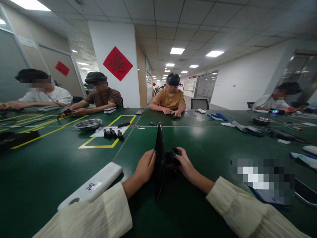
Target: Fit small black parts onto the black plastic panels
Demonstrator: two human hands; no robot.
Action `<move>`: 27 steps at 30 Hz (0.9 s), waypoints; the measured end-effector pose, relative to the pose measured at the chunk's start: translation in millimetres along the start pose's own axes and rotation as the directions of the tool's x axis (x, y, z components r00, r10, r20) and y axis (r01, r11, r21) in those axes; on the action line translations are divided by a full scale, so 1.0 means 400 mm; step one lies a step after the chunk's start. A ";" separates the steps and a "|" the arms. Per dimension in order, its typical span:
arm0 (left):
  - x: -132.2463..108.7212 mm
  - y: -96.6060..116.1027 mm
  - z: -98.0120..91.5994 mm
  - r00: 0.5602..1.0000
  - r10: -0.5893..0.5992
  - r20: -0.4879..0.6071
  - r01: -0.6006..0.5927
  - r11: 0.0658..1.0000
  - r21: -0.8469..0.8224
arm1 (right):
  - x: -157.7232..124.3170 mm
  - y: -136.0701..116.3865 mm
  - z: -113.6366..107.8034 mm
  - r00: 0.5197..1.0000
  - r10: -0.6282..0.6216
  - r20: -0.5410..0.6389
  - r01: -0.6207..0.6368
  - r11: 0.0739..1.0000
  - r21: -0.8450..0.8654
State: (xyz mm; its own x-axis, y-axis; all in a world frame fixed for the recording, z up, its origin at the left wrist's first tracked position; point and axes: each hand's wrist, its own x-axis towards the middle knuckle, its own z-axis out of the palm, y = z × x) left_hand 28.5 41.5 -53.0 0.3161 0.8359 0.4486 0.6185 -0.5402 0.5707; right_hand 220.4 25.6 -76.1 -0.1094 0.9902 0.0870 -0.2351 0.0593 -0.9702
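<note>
Upright in front of me is a thin black panel [159, 168], seen almost edge-on, so its faces are largely hidden. A blocky black part [169, 158] sticks out from its right side; I cannot make out its exact kind. My left hand [146, 167] is closed on the panel's left side, thumb towards me. On the other side, my right hand [184, 163] grips the blocky part between thumb and fingers. A white oblong case [92, 185] with a handwritten number lies beside my left forearm.
Several black cylindrical parts [113, 134] stand on white paper inside a yellow taped outline, near a metal bowl [88, 124]. A second bowl [262, 120] sits far right. A dark blue item [269, 195], partly blurred, lies by my right sleeve. Co-workers sit around the green table [210, 145].
</note>
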 end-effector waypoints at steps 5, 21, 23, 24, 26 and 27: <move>0.000 0.022 -0.013 1.000 0.017 0.021 -0.019 0.997 0.080 | -0.012 -0.012 0.002 0.999 -0.025 0.039 0.026 0.999 -0.026; 0.001 0.023 -0.014 0.997 -0.060 0.044 0.054 0.989 0.135 | -0.004 0.005 -0.011 0.994 -0.041 0.097 0.042 0.999 -0.015; 0.001 0.017 -0.009 0.997 -0.063 0.038 0.056 0.987 0.150 | -0.001 0.004 -0.007 0.997 -0.021 0.073 0.021 1.000 -0.001; 0.001 0.012 -0.006 0.998 -0.065 0.027 0.060 0.986 0.157 | 0.001 0.002 -0.006 0.998 -0.007 0.058 0.006 1.000 0.008; 0.002 0.001 0.001 0.997 -0.073 -0.005 0.073 0.982 0.174 | 0.004 -0.001 -0.003 0.999 0.025 0.031 -0.026 0.999 0.029; 0.002 -0.005 0.005 0.997 -0.076 -0.023 0.079 0.980 0.184 | 0.005 -0.003 -0.002 0.999 0.038 0.021 -0.038 0.998 0.039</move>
State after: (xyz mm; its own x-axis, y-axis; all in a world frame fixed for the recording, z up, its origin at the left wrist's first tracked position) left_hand 29.1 43.4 -55.1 0.2515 0.8724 0.4192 0.7634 -0.4450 0.4682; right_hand 221.2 27.7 -74.9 -0.1389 0.9888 0.0553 -0.2684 0.0162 -0.9632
